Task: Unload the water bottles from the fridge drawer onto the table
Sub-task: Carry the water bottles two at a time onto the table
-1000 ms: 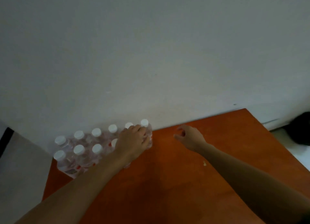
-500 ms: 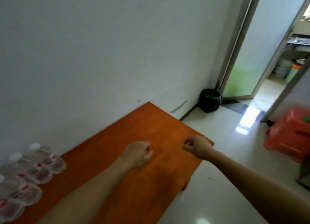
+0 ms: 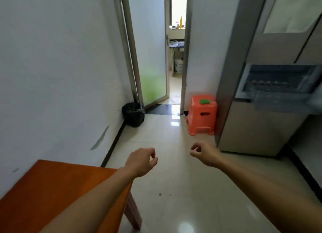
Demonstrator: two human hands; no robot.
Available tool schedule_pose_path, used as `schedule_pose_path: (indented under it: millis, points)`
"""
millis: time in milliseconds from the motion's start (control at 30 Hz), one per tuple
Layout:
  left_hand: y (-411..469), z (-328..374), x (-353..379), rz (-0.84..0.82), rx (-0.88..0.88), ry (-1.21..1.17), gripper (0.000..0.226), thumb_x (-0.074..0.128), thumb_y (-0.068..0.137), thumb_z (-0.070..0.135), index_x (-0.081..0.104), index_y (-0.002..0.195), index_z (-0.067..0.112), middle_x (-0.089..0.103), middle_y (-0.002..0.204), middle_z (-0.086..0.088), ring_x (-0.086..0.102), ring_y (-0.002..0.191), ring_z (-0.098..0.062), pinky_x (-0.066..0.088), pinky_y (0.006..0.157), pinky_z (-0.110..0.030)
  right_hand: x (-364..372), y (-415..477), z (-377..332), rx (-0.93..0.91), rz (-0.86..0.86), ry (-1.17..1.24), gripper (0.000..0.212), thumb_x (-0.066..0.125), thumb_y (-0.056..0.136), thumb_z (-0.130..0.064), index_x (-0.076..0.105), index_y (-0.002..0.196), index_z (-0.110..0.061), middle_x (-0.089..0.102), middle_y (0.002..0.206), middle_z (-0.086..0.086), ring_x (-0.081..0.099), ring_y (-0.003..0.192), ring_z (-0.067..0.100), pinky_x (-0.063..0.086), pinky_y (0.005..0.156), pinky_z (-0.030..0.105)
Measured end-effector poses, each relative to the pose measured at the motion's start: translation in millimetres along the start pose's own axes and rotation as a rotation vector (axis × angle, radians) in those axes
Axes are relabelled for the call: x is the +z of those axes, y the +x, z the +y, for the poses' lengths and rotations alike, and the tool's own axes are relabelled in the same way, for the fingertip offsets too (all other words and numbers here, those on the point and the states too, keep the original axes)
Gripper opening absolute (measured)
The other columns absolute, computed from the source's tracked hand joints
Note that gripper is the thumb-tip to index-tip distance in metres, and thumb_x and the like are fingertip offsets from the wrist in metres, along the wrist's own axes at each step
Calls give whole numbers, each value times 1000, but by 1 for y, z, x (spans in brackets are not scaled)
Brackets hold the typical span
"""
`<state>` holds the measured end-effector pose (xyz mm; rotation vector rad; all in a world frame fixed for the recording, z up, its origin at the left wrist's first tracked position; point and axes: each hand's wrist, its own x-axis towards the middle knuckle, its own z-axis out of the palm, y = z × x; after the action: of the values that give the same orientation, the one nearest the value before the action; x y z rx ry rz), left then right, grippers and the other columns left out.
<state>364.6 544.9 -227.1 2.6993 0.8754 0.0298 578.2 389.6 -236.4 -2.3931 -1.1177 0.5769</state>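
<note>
"Head view first — what are your fingers doing?"

"Hanging slack, both sets. On my left hand the fingers curl loosely toward the thumb with nothing between them. My right hand matches it: loosely bent, nothing held."

"Where do the hands sit?"

"Both are out in front of me above the glossy floor, apart from each other. My left forearm crosses the near corner of the orange table, which stands at my lower left against the white wall; the hand itself is past the table's edge. My right hand hangs near the bottom front corner of the fridge."

"And the water bottles?"

"Whether any lie in the fridge drawer I cannot tell. It stands pulled out on my right, higher than my hands and well apart from them — its clear front is blurred, and so is whatever sits inside."

"What else is around?"

"An orange plastic stool stands just beside the fridge, with a small green thing on its seat. A black bag sits on the floor against the wall, at the foot of a frosted glass door. Between door and stool a doorway opens onto another room."
</note>
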Motion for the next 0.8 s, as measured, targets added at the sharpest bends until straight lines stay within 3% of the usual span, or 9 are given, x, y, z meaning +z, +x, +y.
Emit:
schedule_pose_path:
  millis: [100, 267, 433, 533, 633, 800]
  points:
    - [73, 24, 4, -20, 76, -3, 21, 52, 92, 44, 59, 95, 24, 67, 92, -1, 60, 81, -18, 53, 76, -35, -35, 32, 35, 92, 76, 3, 24, 65, 86, -39, 69, 103, -23, 66, 89, -6, 60, 78, 12, 43, 64, 24]
    - [184, 86, -3, -55, 251, 25, 21, 51, 93, 41, 59, 96, 22, 57, 82, 5, 54, 77, -14, 40, 65, -28, -99, 66, 91, 262, 208, 25, 17, 69, 81, -41, 70, 93, -28, 70, 89, -9, 63, 81, 11, 53, 74, 30]
    - [264, 161, 17, -145, 448, 10, 18, 52, 91, 41, 58, 92, 24, 55, 80, 7, 55, 77, -15, 45, 65, -29, -140, 65, 160, 412, 310, 121, 13, 69, 86, -32, 69, 94, -22, 66, 86, -7, 62, 81, 10, 50, 71, 27]
    - [302, 209, 35, -199, 571, 15, 18, 53, 91, 37, 59, 93, 21, 62, 88, 2, 55, 78, -16, 43, 66, -30, -161, 65, 206, 503, 351, 150, 9, 69, 86, -31, 66, 90, -24, 66, 85, -6, 63, 81, 13, 54, 74, 32]
    - [344, 254, 54, -225, 636, 2, 20, 52, 89, 39, 59, 90, 20, 65, 92, -2, 62, 84, -20, 52, 76, -36, -187, 76, 252, 556, 382, 147, 12, 69, 86, -31, 68, 93, -22, 68, 88, -5, 63, 83, 13, 54, 77, 33]
    - [420, 327, 70, -203, 683, 36, 20, 51, 90, 40, 58, 87, 22, 66, 90, 0, 62, 84, -18, 53, 75, -37, -245, 126, 329, 551, 444, 163, 17, 69, 85, -34, 70, 97, -21, 68, 92, -3, 61, 81, 10, 48, 70, 27]
